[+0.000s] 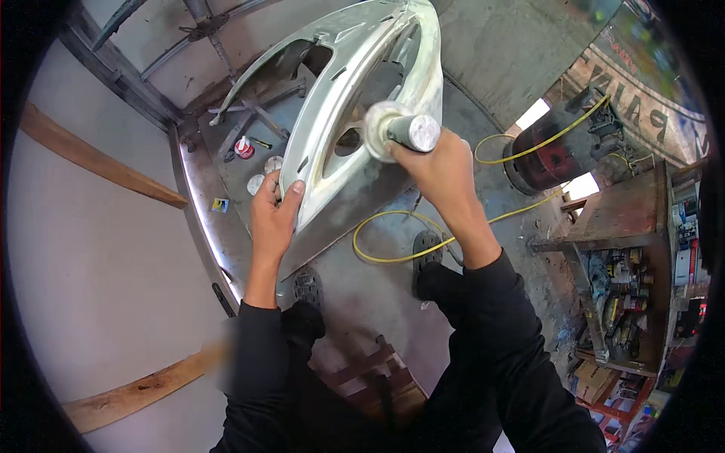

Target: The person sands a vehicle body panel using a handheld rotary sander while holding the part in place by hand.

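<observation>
1. The pale curved panel (312,140) is in the upper middle of the frame, its narrow end pointing down.
2. The left hand (272,223) holds this narrow end, with the thumb lying on the face.
3. The right hand (447,177), right of the centre, is closed around a round tool (424,134) with grey cylinder body.
4. The tool's pale disc is over the panel; whether they touch, I cannot tell.
5. A yellow hose (393,261) makes a loop on the floor (343,291), near the centre.
</observation>
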Tool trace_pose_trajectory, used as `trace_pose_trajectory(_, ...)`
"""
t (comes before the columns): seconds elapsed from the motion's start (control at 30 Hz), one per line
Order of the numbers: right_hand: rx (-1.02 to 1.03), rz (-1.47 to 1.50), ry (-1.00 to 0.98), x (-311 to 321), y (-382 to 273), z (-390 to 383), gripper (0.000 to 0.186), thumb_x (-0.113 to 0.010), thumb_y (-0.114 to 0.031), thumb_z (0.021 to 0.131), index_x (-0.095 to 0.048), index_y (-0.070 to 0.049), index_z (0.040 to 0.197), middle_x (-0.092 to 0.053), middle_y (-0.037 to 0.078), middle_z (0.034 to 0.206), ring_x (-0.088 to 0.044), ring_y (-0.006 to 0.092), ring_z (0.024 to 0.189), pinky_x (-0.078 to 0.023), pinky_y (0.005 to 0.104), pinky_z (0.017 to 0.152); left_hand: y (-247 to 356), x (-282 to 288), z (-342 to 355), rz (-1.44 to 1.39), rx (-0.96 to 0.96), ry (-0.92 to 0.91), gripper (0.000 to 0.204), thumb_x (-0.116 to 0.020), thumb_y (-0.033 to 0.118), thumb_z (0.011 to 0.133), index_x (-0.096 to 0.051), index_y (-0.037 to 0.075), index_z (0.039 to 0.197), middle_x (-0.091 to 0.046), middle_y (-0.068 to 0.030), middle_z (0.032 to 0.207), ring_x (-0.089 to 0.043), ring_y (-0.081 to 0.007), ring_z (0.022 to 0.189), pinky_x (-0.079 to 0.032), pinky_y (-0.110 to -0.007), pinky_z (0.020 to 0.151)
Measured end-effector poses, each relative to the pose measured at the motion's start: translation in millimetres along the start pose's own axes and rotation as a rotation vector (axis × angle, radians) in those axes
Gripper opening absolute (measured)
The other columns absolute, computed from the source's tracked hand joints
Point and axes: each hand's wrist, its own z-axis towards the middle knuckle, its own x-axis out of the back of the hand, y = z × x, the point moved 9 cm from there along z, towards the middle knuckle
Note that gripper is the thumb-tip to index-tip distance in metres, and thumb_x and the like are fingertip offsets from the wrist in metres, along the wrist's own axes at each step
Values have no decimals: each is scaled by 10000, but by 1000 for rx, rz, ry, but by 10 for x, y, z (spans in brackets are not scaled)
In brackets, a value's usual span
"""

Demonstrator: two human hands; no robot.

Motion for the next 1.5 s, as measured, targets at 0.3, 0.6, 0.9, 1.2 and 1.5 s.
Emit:
trace_pose_trajectory(0.3, 61, -152, -245, -381, -192, -461, 430, -864, -345, 780, -735, -4, 1009, -724, 245, 892, -721, 413, 873, -573, 454, 745, -98, -6, 12, -10, -6, 7, 405, -667, 203, 1027, -608, -62, 1327, -748, -107, 1084, -671, -117, 952, -516, -273, 859)
trace_pose_trajectory(0.6, -177, 28, -120, -259, 701, -640, 459, -902, -314, 761, -764, 9, 1057, -779, 172, 913, -772, 267, 839, -573, 372, 746, 4, 39, 11, 192, -78, 113, 489, -666, 258, 1028, -590, -48, 1401, -735, -158, 1172, -668, -165, 1050, -505, -294, 941)
trace_pose_trajectory(0.9, -287, 173, -7, -302, 931, -593, 414, -894, -236, 772, -764, 40, 1051, -786, 186, 944, -771, 256, 873, -571, 360, 789, 38, 4, 7, 167, -56, 207, 585, -809, 286, 904, -611, -32, 1353, -763, -172, 1097, -724, -191, 965, -554, -329, 849)
trace_pose_trajectory(1.2, -330, 343, 38, -406, 969, -743, 413, -923, -247, 758, -760, 32, 1016, -780, 138, 921, -738, 189, 848, -561, 352, 781, 162, -21, -26, 352, -179, 156, 829, -940, 319, 705, -579, -13, 1374, -764, -212, 1070, -756, -300, 978, -568, -388, 874)
trace_pose_trajectory(1.5, -281, 417, 60, -628, 889, -745, 419, -925, -269, 744, -721, 38, 943, -740, 124, 838, -694, 196, 758, -539, 355, 715, 413, -198, -91, 719, -150, 211, 1009, -928, 405, 720, -442, -46, 1481, -589, -288, 1363, -605, -420, 1248, -492, -490, 1027)
